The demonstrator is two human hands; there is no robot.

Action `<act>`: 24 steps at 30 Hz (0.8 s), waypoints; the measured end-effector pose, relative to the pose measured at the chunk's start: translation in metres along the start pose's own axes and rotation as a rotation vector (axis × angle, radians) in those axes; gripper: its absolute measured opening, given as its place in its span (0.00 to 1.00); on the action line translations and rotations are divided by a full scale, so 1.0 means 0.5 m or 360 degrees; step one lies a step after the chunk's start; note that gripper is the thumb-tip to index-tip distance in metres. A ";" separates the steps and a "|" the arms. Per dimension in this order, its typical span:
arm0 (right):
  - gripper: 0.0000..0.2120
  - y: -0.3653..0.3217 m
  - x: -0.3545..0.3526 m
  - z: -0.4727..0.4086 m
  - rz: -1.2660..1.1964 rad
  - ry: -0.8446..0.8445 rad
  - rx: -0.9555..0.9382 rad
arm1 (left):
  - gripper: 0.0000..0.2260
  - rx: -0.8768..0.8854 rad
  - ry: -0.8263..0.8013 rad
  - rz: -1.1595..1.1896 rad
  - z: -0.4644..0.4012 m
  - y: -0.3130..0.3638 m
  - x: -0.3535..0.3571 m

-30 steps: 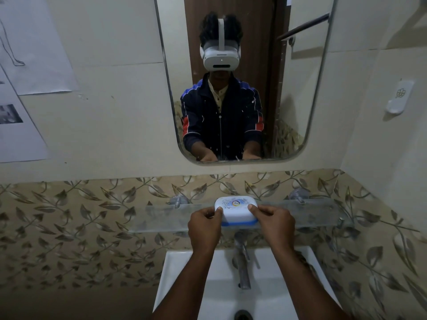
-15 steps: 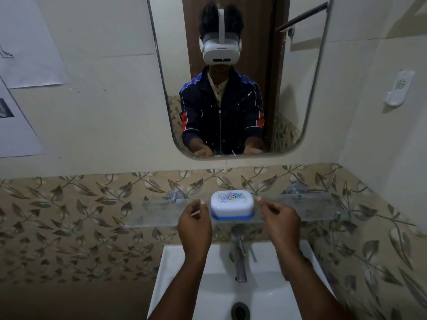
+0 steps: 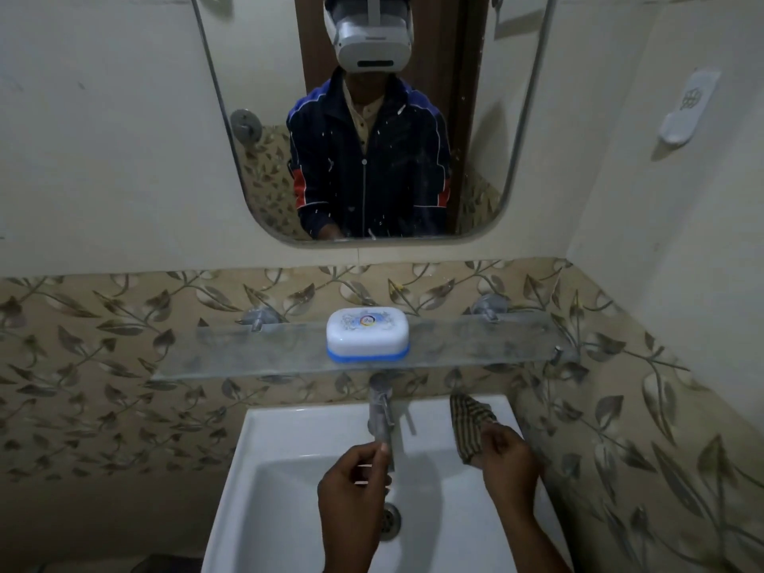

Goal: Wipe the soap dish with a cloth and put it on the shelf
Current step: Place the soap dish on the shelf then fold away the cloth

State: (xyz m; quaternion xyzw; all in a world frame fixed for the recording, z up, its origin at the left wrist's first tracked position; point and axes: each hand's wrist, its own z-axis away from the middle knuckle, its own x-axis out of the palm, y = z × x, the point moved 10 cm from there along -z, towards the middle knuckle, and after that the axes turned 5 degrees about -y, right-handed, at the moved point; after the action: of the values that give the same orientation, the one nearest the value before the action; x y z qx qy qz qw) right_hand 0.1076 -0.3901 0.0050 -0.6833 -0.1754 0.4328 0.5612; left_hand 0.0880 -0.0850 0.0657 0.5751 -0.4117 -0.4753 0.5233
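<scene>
Leaf-pattern tiles run behind a glass shelf (image 3: 475, 343) fixed above a white sink (image 3: 289, 432), w/ a mirror (image 3: 516, 130) higher on the wall.

Soap dish (image 3: 367, 333), white lid on a blue base, sits closed on the shelf, approx. at the middle, near the front edge. Its long axis runs 3 to 9 o'clock, parallel to the shelf edge. No hand touches it.

Both hands are low over the sink, well apart from the dish. From the left hand (image 3: 353, 496) the dish lies at 12 o'clock; from the right hand (image 3: 509, 461) it lies at about 11 o'clock. Left hand is a bit more directly below it. Its fingers are curled loose and I see nothing in them. Right hand pinches a striped cloth (image 3: 469, 423) that lies on the sink rim at the right of the tap (image 3: 381, 411).

My judgement: dish is placed already, so the task looks almost finished; only the cloth remains to handle.
</scene>
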 end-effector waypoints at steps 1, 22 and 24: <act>0.05 0.023 0.017 -0.008 0.0045 -0.0046 0.0049 | 0.07 -0.0039 -0.0030 0.0026 0.004 -0.012 0.007; 0.09 0.032 0.053 -0.032 0.0435 -0.0036 -0.0010 | 0.06 -0.0109 -0.0263 0.0104 -0.043 -0.067 0.108; 0.10 0.008 0.040 -0.021 0.0443 -0.0010 -0.0070 | 0.07 -0.0073 -0.0321 0.0102 -0.047 -0.054 0.125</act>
State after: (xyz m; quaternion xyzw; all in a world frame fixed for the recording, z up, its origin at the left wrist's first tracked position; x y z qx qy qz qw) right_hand 0.1263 -0.3831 -0.0066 -0.7118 -0.0901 0.5047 0.4801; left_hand 0.1233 -0.1379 0.0319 0.4987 -0.4694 -0.5232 0.5072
